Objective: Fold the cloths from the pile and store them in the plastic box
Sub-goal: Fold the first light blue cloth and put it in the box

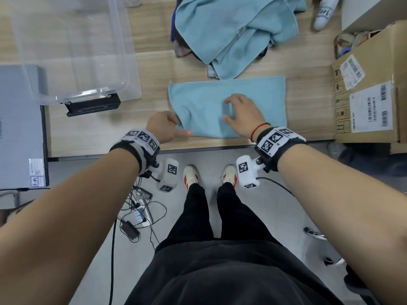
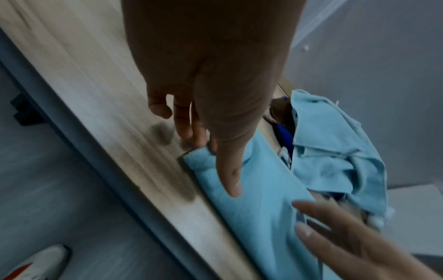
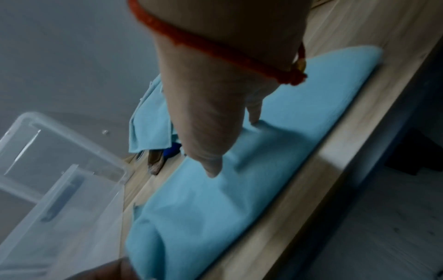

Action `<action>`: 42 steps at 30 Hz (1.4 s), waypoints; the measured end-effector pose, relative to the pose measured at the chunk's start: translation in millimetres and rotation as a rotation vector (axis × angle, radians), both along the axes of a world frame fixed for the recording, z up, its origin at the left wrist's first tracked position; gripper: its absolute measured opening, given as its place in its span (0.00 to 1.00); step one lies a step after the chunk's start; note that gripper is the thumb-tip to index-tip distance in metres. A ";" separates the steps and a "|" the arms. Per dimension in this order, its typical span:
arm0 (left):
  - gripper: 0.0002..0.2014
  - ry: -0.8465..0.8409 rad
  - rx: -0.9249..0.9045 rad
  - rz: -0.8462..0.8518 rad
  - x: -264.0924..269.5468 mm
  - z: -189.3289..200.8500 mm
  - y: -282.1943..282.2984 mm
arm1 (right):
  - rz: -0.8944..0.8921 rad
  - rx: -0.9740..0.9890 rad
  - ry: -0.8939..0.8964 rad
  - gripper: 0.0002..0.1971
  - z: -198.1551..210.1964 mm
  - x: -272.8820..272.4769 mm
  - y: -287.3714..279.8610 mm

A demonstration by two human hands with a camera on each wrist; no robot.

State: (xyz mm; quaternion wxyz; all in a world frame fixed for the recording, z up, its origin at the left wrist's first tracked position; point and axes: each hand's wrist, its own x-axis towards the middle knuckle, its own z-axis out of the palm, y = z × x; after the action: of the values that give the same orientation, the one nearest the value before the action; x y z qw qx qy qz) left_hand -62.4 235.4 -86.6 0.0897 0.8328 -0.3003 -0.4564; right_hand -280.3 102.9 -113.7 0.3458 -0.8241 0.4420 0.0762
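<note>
- Head view, centre of the frame: a light blue cloth (image 1: 229, 106), folded into a flat rectangle, lies on the wooden surface (image 1: 154, 62) close to its near edge.
- Left hand (image 1: 164, 126) is at the cloth's lower left corner; in the left wrist view the thumb and fingers (image 2: 230, 176) pinch that corner, with the thumb lying on top of the fabric.
- Right hand (image 1: 244, 113) rests on the middle of the cloth with its fingers (image 1: 231, 100) spread and arched, tips touching the fabric; a red string bracelet (image 1: 258, 128) circles that wrist.
- Right wrist view shows the same hand's thumb and one fingertip pressing into the cloth, which dents slightly beneath them.
- Above the folded cloth, at top centre of the frame, sits the pile of cloths (image 1: 237, 29), a rumpled blue one on top with darker fabric peeking out at its left side; the pile's lower edge nearly meets the folded cloth.
- At upper left stands the clear plastic box (image 1: 72, 51), well apart from the cloth.
- A cardboard box (image 1: 370, 95) with shipping labels occupies the right edge.
- A grey laptop (image 1: 19, 128) lies at the left edge, just below the plastic box.
</note>
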 end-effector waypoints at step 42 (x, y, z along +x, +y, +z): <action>0.23 0.333 -0.025 0.431 16.3 -20.0 38.9 | 0.008 0.086 0.178 0.29 2.2 8.1 4.6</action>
State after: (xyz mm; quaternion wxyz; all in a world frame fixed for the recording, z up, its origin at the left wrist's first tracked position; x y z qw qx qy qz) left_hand -46.1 274.3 -106.6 0.2431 0.7897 -0.1029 -0.5538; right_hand -272.2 107.5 -111.5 0.3399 -0.8002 0.4641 0.1696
